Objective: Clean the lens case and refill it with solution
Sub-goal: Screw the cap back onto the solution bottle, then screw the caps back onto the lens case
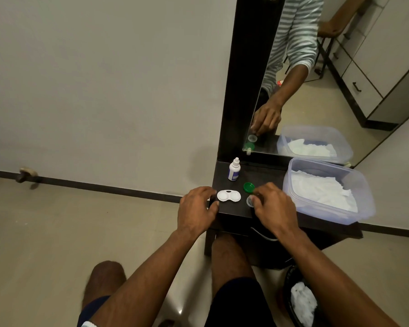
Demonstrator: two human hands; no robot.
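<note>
A white two-well lens case (228,196) lies open on the dark shelf (265,171), without its caps. A green cap (249,187) sits just right of it, and a clear cap (250,201) lies in front of the green one. My right hand (273,204) has its curled fingertips on the clear cap. My left hand (196,207) hovers at the shelf's left corner, fingers loosely curled beside the case and holding nothing. A small white solution bottle (234,169) with a blue label stands behind the case.
A clear plastic tub (361,197) of white tissues fills the shelf's right side. A mirror (316,67) rises behind the shelf. A dark bin (291,291) with crumpled tissue stands on the floor at lower right. My knees are under the shelf.
</note>
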